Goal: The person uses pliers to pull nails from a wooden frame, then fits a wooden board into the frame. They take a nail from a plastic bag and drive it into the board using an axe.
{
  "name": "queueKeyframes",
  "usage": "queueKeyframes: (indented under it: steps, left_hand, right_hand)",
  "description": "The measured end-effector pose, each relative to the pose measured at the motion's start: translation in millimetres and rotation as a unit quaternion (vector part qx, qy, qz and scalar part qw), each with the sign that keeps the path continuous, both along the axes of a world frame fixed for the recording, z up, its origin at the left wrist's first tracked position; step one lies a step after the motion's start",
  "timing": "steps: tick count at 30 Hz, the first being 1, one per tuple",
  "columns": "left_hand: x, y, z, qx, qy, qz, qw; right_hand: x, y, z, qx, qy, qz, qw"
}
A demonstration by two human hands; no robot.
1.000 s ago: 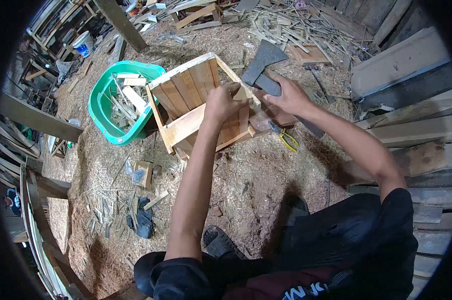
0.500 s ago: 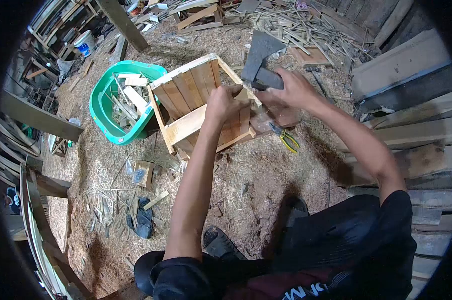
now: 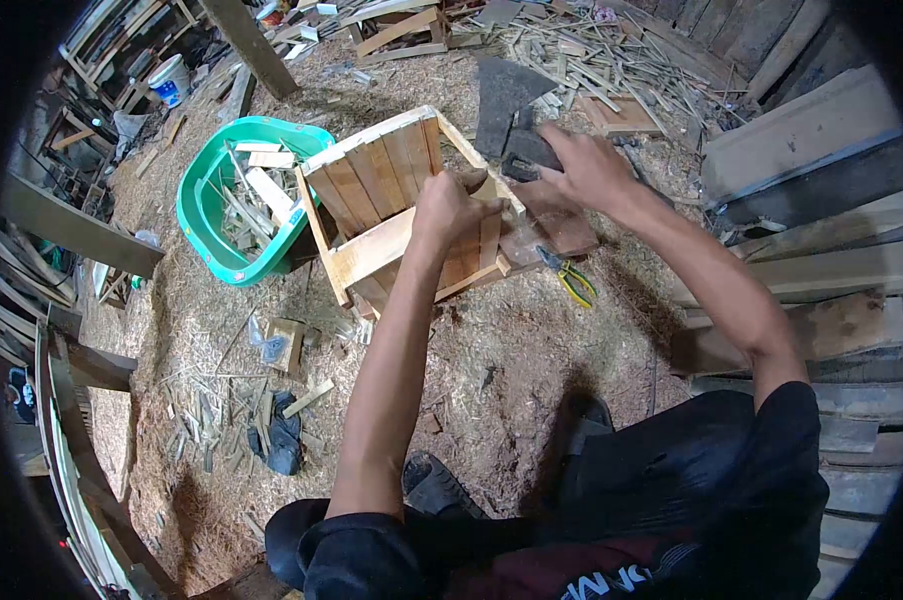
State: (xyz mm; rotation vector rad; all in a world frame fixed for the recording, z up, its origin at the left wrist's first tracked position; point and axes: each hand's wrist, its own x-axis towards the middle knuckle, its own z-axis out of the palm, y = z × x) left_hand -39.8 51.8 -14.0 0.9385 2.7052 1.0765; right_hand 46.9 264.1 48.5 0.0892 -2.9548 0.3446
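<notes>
Raised higher, right hand (image 3: 584,165) grips hatchet (image 3: 507,110) above crate (image 3: 402,200).

Soft daylight is falling from above, leaving the sawdust floor (image 3: 532,340) bright; short, soft shadows are lying on it. Fisheye distortion is bending the edges; black vignetting is eating the corners; the axe (image 3: 502,100) is smearing with motion blur.

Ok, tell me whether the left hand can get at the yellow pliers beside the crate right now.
Probably yes: the pliers lie uncovered on the sawdust by the crate, close to the left hand, which sits on its rim.
</notes>
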Motion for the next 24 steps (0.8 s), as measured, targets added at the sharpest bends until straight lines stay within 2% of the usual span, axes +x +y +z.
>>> queueKeyframes:
  steps: [5,8,11,14,17,20,23,24]
  left_hand:
    - [1.1,-0.2,4.2,-0.009,-0.018,-0.004,1.0]
    - [0.9,-0.4,2.3,0.002,-0.022,-0.001,1.0]
    - [1.8,-0.5,2.3,0.01,-0.025,0.0,1.0]
    - [2.5,-0.4,7.0,-0.006,-0.031,0.007,0.999]
    - [3.2,0.9,0.1,0.015,-0.014,0.007,1.0]
    - [1.0,0.1,-3.3,0.019,0.011,-0.003,1.0]
    - [0.6,0.0,2.3,0.007,0.013,-0.004,1.0]
    - [0.3,-0.1,-1.6,0.021,0.02,-0.002,1.0]
  right_hand:
    - [1.4,4.9,0.8,0.047,0.009,0.043,0.998]
    - [-0.7,1.5,4.3,-0.024,0.02,0.002,1.0]
    - [-4.6,2.6,-8.7,-0.032,-0.027,-0.015,0.999]
    - [3.9,-1.0,2.6,-0.007,-0.044,0.004,0.999]
    - [-2.4,4.2,4.0,-0.029,0.021,-0.002,0.999]
    - [-4.0,1.7,2.1,-0.054,0.015,-0.001,0.998]
    - [4.6,-2.4,-8.9,0.017,0.003,0.024,1.0]
    - [3.5,-2.7,-5.6,0.005,0.002,0.014,1.0]
